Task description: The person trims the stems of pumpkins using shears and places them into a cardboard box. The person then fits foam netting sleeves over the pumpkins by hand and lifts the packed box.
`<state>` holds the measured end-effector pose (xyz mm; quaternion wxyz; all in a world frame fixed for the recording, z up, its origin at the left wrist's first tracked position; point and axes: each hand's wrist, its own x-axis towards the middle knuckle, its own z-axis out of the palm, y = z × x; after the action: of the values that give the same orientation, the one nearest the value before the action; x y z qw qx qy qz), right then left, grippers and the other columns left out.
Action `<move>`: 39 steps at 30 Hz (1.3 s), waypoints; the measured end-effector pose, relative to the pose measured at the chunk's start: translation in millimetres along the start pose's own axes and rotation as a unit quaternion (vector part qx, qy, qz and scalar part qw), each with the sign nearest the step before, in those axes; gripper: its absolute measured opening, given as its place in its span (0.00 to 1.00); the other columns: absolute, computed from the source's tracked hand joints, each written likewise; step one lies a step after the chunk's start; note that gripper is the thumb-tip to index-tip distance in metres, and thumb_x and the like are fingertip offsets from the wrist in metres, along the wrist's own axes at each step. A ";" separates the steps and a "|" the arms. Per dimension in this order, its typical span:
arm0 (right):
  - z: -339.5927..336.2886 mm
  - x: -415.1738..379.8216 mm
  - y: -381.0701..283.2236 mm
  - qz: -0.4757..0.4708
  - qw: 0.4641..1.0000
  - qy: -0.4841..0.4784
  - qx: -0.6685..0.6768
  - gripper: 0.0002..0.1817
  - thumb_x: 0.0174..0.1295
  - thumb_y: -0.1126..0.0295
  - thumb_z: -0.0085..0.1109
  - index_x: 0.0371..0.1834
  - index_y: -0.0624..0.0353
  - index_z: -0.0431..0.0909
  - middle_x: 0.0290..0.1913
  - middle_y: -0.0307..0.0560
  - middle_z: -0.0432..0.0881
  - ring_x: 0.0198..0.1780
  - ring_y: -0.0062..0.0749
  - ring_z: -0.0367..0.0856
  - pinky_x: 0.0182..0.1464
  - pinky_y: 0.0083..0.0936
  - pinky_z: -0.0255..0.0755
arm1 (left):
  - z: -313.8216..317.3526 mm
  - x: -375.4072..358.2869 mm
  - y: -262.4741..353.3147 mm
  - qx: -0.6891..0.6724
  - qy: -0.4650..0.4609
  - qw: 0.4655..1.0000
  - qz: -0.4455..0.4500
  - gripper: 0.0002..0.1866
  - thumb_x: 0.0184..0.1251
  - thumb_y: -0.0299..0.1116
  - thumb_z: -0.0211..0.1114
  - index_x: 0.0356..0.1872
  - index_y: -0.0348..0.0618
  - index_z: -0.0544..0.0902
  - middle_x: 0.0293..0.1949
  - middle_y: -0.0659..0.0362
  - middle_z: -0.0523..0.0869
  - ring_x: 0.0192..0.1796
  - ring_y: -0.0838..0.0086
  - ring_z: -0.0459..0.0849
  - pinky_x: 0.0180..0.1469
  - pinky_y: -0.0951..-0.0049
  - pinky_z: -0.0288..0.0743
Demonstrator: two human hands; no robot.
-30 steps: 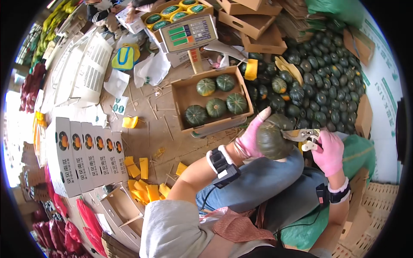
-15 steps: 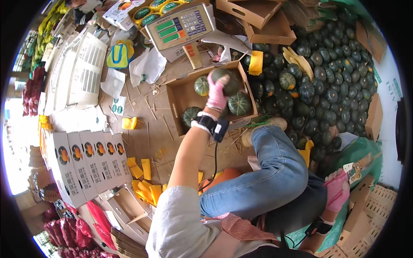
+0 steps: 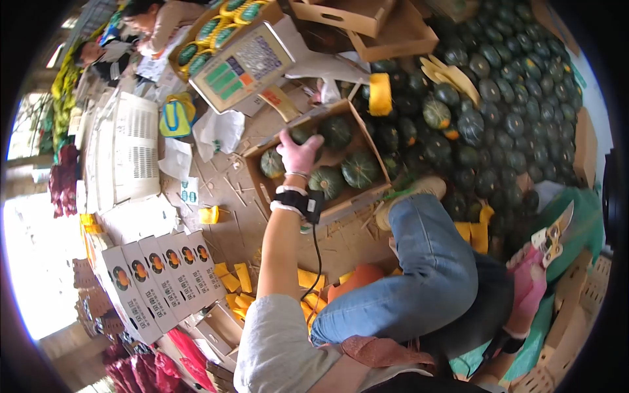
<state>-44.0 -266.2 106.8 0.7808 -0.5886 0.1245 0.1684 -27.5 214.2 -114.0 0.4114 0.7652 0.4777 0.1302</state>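
My left hand (image 3: 299, 154), in a pink glove, is closed over a small dark green pumpkin (image 3: 302, 135) in an open cardboard box (image 3: 259, 190). Around it in the box are a striped pumpkin (image 3: 272, 164) on the left, one (image 3: 326, 183) just below the hand, one (image 3: 360, 169) at the right and a darker one (image 3: 336, 133) at the top. At the lower right, beside my knee, my right hand (image 3: 526, 281) wears a pink glove too. It grips metal scissors (image 3: 553, 242), blades pointing up and away from me.
A weighing scale display (image 3: 242, 65) stands behind the box. A big pile of pumpkins (image 3: 504, 111) spreads to the right. White printed cartons (image 3: 157, 281) stand at left near a white plastic crate (image 3: 136, 150). Two people (image 3: 154, 26) are at the upper left.
My left hand has let go of the dark pumpkin at the box's upper right and moved left onto another one. My right hand keeps the scissors. The camera view has shifted and tilted.
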 end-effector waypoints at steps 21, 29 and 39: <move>-5.9 8.6 12.0 -0.006 0.995 -0.098 0.011 0.21 0.56 0.63 0.56 0.50 0.61 0.67 0.40 0.40 0.70 0.41 0.27 0.71 0.43 0.25 0.67 | -65.5 -187.8 41.4 0.029 -0.208 0.868 0.450 0.28 0.59 0.46 0.63 0.55 0.38 0.73 0.56 0.42 0.70 0.57 0.46 0.69 0.59 0.54 0.66; 8.8 -4.4 9.5 -0.001 0.987 -0.142 0.071 0.19 0.55 0.61 0.54 0.47 0.61 0.69 0.38 0.42 0.72 0.40 0.29 0.72 0.43 0.26 0.66 | -69.9 -262.8 84.6 0.083 -0.183 0.823 0.532 0.22 0.59 0.34 0.58 0.57 0.46 0.72 0.53 0.48 0.73 0.54 0.54 0.73 0.55 0.57 0.67; -0.1 4.7 17.2 0.014 0.982 -0.152 0.110 0.20 0.54 0.62 0.55 0.47 0.61 0.70 0.39 0.43 0.74 0.40 0.33 0.73 0.44 0.32 0.67 | -62.0 -276.6 79.4 0.137 -0.181 0.834 0.502 0.20 0.60 0.32 0.53 0.56 0.49 0.73 0.52 0.51 0.74 0.53 0.57 0.75 0.54 0.57 0.69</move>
<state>-46.7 -261.5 89.9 0.8482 -0.4648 0.0301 0.2522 -155.7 -2.7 38.4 0.2591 0.9584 -0.0424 0.1118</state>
